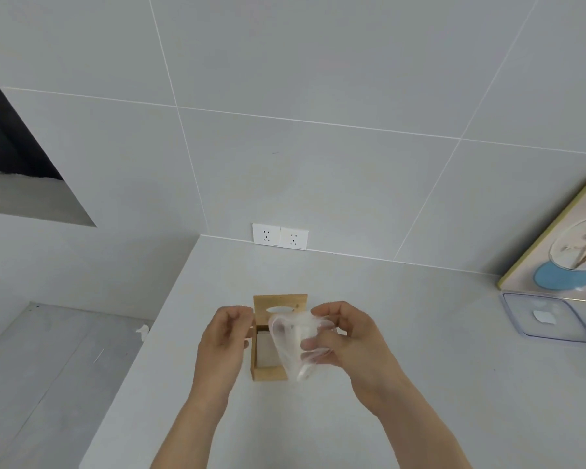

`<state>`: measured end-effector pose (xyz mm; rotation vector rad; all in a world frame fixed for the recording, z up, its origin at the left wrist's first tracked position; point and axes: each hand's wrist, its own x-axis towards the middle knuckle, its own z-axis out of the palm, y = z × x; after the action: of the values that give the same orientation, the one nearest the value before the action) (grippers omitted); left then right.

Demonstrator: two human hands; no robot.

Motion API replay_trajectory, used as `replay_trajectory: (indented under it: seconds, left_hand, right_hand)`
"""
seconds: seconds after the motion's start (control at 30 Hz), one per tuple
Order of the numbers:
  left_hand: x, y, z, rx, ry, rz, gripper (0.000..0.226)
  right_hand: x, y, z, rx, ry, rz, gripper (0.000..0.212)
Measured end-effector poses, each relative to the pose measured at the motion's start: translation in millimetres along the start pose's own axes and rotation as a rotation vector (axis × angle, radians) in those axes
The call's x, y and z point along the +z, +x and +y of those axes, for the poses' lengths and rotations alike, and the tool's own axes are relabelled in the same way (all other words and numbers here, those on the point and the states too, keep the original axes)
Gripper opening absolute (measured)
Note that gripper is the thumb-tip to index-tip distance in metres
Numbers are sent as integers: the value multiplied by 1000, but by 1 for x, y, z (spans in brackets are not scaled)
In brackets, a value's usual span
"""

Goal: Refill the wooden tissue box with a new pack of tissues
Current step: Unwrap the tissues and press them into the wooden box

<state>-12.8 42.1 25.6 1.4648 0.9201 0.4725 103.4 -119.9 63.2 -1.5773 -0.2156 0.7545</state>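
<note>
A wooden tissue box (263,372) stands on the grey counter (420,350), its lid (278,304) with an oval slot raised at the far end. White tissues (266,348) show inside the box. My right hand (345,336) holds a clear, crumpled plastic wrapper (293,340) just above the box. My left hand (224,336) hovers at the box's left side with its fingers curled; whether it pinches the wrapper's edge I cannot tell.
Two white wall sockets (280,235) sit on the tiled wall behind the counter. A clear plastic container lid (548,316) and a framed picture (565,248) stand at the right. The counter's left edge drops to a lower floor with a white scrap (142,330).
</note>
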Motion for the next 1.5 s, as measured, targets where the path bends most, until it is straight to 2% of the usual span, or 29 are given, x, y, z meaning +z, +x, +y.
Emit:
replay_trajectory:
  seconds: [0.03,0.1,0.2,0.3,0.37,0.5,0.57,0.67,0.83,0.93,1.07,1.2,1.37,1.5]
  left_hand:
    - [0,2,-4,-71,-42,4,11]
    - [0,3,-13,-214,-118,-72,25]
    - [4,-1,-22,-381,-313,-311,47]
    - [6,-5,-24,-355,-448,-434,49]
    - [7,-3,-23,-298,-453,-361,46]
    - [7,11,-17,-176,-250,-135,19]
    - [8,18,-14,-120,-181,-56,15]
    - [13,25,-9,-47,-146,-12,14]
    - [24,31,-5,17,-202,-19,10]
    - [24,32,-5,26,-232,-20,10]
    - [23,32,-4,43,-262,-115,16]
    - [15,33,-4,42,-282,-184,16]
    - [7,33,-6,-7,-315,-272,26]
    - [6,32,-6,6,-324,-289,35]
  right_hand:
    - [-1,1,-4,-16,54,-29,34]
    - [-4,4,-11,-28,141,-101,39]
    - [-6,7,-17,-19,258,-193,45]
    - [-7,9,-17,-5,259,-142,44]
    - [-9,11,-15,8,163,-8,40]
    - [-17,17,-7,-54,-244,321,38]
    - [-22,20,-5,-124,-332,371,36]
    - [-24,24,-6,-161,-367,277,28]
    - [-27,31,-7,0,-173,32,13]
    - [-29,31,-7,39,-261,-59,4]
    - [-28,32,-8,62,-419,-246,20]
    - [-33,37,-8,107,-294,-356,34]
    - [-31,40,-10,22,-365,-450,27]
    - [-25,45,-11,4,-279,-448,23]
